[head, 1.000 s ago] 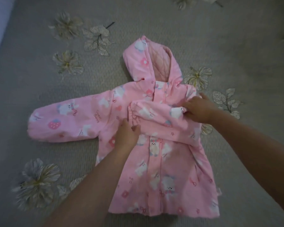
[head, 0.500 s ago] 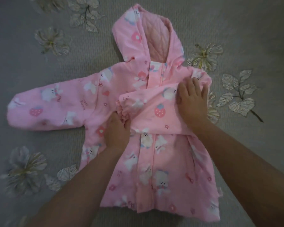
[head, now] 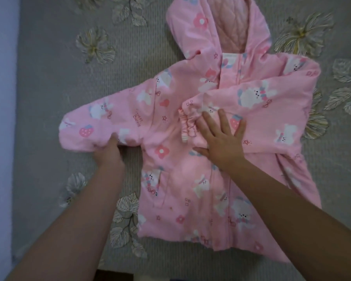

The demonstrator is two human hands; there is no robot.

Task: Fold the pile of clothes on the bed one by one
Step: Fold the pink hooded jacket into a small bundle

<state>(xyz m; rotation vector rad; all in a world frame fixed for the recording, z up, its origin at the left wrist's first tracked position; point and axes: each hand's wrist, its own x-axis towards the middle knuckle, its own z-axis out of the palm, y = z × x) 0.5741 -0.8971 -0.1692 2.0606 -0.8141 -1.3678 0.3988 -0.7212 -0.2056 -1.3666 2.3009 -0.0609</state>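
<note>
The pink hooded jacket (head: 190,179) lies front-up on the bed (head: 49,98), whose grey cover carries pale flower and leaf motifs. Taking the jacket's front closure as the landmark: the hood (head: 217,27) points away from the person above it, quilted lining showing. One sleeve is folded across the closure, its gathered cuff (head: 187,126) ending just left of it. The right hand (head: 221,138) rests flat on this folded sleeve beside the cuff, fingers straight and spread, pressing the cloth down. The other sleeve (head: 101,126) stretches out well to the left of the closure, lying on the bed. The left hand (head: 109,153) is at that sleeve's lower edge, near the armpit; its fingers seem to curl under the fabric and grip it, though the fingertips are hidden. Both forearms reach in from the lower edge of the head view.
</note>
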